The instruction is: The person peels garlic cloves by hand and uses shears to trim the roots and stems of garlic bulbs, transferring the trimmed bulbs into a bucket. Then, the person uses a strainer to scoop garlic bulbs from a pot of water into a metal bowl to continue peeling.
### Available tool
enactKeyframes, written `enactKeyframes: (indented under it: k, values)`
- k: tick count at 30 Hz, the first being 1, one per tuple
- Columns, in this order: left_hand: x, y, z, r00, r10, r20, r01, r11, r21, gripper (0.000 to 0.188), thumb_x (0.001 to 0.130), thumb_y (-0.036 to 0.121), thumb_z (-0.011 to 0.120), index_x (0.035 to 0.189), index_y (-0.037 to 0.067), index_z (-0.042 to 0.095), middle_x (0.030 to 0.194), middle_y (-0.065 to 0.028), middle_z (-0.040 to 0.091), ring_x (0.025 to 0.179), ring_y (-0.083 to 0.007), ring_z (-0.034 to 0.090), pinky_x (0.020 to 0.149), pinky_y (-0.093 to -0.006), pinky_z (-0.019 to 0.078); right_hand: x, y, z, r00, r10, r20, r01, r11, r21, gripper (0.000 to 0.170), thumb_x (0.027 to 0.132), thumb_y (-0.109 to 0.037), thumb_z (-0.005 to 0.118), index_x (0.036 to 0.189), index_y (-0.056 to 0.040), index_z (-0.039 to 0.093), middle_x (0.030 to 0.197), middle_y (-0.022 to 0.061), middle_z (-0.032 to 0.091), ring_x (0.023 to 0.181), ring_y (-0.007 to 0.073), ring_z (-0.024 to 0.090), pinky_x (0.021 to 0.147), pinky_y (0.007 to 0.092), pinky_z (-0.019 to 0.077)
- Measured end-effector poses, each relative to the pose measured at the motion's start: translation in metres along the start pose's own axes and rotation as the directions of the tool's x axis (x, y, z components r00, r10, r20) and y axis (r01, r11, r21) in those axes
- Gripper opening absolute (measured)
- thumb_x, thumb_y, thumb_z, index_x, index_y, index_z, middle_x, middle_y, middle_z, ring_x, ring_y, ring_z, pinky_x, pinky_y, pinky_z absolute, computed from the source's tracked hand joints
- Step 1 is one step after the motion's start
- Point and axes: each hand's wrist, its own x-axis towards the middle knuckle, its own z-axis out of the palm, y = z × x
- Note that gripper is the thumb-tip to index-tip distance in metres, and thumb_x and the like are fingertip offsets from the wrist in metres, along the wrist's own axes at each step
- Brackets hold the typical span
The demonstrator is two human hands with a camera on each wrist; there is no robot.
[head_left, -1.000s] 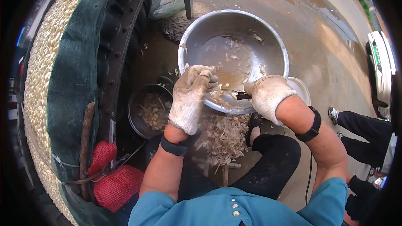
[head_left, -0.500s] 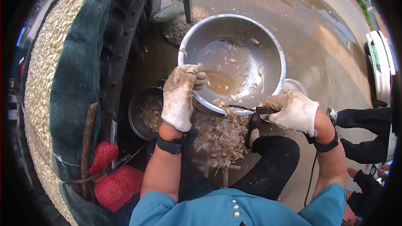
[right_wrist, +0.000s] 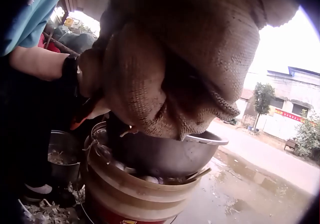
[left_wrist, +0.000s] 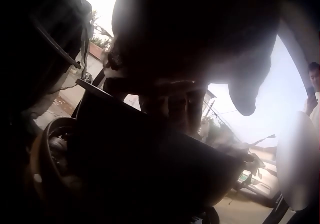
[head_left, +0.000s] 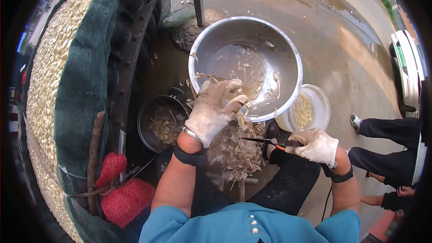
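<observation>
The white-gloved left hand (head_left: 213, 108) reaches over the near-left rim of a wide metal basin (head_left: 294, 85), fingers apart and thumb pointing away from them. Bits of pale dry skin (head_left: 244, 119) hang by its thumb at the rim. Inside the basin lie scattered skins in a little cloudy water. To the right, over the knee, the gloved right hand (head_left: 315, 146) grips a slim cutting tool (head_left: 256, 140) with a pointed dark blade and an orange part by its dark handle. That blade points left, over a heap of skins (head_left: 234, 157). The left wrist view is mostly dark.
A white bucket (head_left: 323, 112) of pale cloves stands right of the basin, a metal pot (head_left: 141, 123) of cloves at the left. A tan bucket (right_wrist: 145, 199) sits under the basin. Red mesh sacks (head_left: 126, 202) lie near a green-sided bin (head_left: 78, 85). People stand at far right.
The right hand has drawn back from the basin toward the knee, cutting tool still in its grip. The left hand's curled fingers have spread, and it has shifted right over the rim.
</observation>
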Motion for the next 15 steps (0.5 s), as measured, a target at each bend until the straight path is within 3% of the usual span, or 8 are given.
enactKeyframes:
  k: [1, 2, 4, 6, 8, 12, 14, 15]
  values:
    - [-0.003, -0.001, 0.003, 0.983, 0.184, -0.001, -0.180, 0.962, 0.206, 0.031, 0.085, 0.024, 0.065, 0.112, 0.009, 0.063, 0.096, -0.0102, 0.066, 0.097, -0.0295, 0.058, 0.099, -0.0390, 0.0370, 0.002, 0.006, 0.003, 0.998, -0.066, 0.000, 0.066, 0.998, 0.011, 0.032, 0.085, -0.034, 0.064, 0.105, -0.0084, 0.063, 0.078, 0.0105, 0.063, 0.067, 0.0176, 0.059, 0.063, 0.0305, 0.0466]
    - [-0.002, 0.003, 0.001, 0.983, 0.185, 0.002, -0.181, 0.962, 0.206, 0.031, 0.085, 0.024, 0.065, 0.112, 0.009, 0.063, 0.096, -0.0102, 0.066, 0.097, -0.0295, 0.058, 0.099, -0.0390, 0.0370, 0.003, 0.009, 0.004, 0.991, -0.132, -0.002, 0.132, 0.991, 0.023, 0.031, 0.086, -0.035, 0.062, 0.104, -0.0088, 0.062, 0.077, 0.0111, 0.062, 0.066, 0.0193, 0.058, 0.061, 0.0314, 0.0459]
    - [0.001, 0.016, -0.006, 0.943, -0.026, 0.332, -0.037, 0.983, 0.180, 0.030, 0.083, 0.026, 0.066, 0.107, 0.008, 0.065, 0.092, -0.0090, 0.067, 0.094, -0.0307, 0.057, 0.102, -0.0400, 0.0327, 0.000, 0.005, 0.001, 0.998, -0.064, 0.009, 0.064, 0.997, 0.035, 0.032, 0.086, -0.036, 0.062, 0.104, -0.0084, 0.062, 0.078, 0.0115, 0.062, 0.068, 0.0196, 0.059, 0.063, 0.0316, 0.0460]
    - [-0.002, 0.017, -0.003, 0.957, 0.016, 0.291, -0.071, 0.981, 0.180, 0.030, 0.083, 0.026, 0.067, 0.105, 0.007, 0.066, 0.085, -0.0081, 0.067, 0.087, -0.0241, 0.059, 0.094, -0.0361, 0.0397, -0.001, 0.005, 0.000, 1.000, 0.000, 0.019, -0.001, 0.999, 0.043, 0.034, 0.086, -0.037, 0.062, 0.103, -0.0080, 0.063, 0.079, 0.0119, 0.062, 0.070, 0.0200, 0.059, 0.064, 0.0318, 0.0461]
    - [-0.003, 0.021, -0.003, 0.886, -0.184, 0.425, 0.298, 0.929, -0.219, 0.028, 0.085, 0.026, 0.067, 0.104, 0.005, 0.067, 0.087, -0.0053, 0.067, 0.085, -0.0152, 0.059, 0.086, -0.0283, 0.0441, 0.000, 0.010, 0.000, 1.000, 0.009, 0.006, -0.010, 0.999, 0.032, 0.036, 0.086, -0.038, 0.062, 0.104, -0.0072, 0.063, 0.083, 0.0133, 0.063, 0.073, 0.0231, 0.060, 0.067, 0.0333, 0.0465]
    - [-0.012, 0.017, -0.006, 0.888, -0.069, 0.454, 0.338, 0.767, -0.546, 0.029, 0.088, 0.024, 0.065, 0.107, 0.002, 0.066, 0.092, -0.0034, 0.066, 0.087, -0.0090, 0.056, 0.079, -0.0240, 0.0452, 0.006, 0.030, 0.009, 0.994, -0.064, -0.093, 0.073, 0.992, 0.101, 0.027, 0.084, -0.031, 0.067, 0.093, -0.0051, 0.065, 0.062, 0.0047, 0.055, 0.056, 0.0106, 0.049, 0.054, 0.0279, 0.0425]
    - [-0.012, 0.021, -0.017, 0.712, 0.027, 0.701, 0.508, 0.670, -0.542, 0.030, 0.090, 0.022, 0.062, 0.109, -0.001, 0.065, 0.100, -0.0032, 0.065, 0.090, -0.0097, 0.056, 0.083, -0.0256, 0.0452, 0.009, 0.037, 0.012, 0.984, -0.068, -0.164, 0.090, 0.988, 0.126, 0.025, 0.084, -0.027, 0.067, 0.091, -0.0028, 0.064, 0.061, 0.0037, 0.054, 0.055, 0.0088, 0.049, 0.053, 0.0270, 0.0417]
    - [-0.011, 0.022, -0.018, 0.636, 0.005, 0.771, 0.494, 0.765, -0.412, 0.032, 0.090, 0.024, 0.062, 0.112, 0.001, 0.064, 0.104, -0.0056, 0.066, 0.095, -0.0124, 0.058, 0.087, -0.0280, 0.0455, 0.008, 0.037, 0.013, 0.984, -0.069, -0.165, 0.090, 0.988, 0.125, 0.025, 0.084, -0.027, 0.067, 0.091, -0.0028, 0.064, 0.061, 0.0037, 0.054, 0.055, 0.0088, 0.049, 0.053, 0.0270, 0.0417]
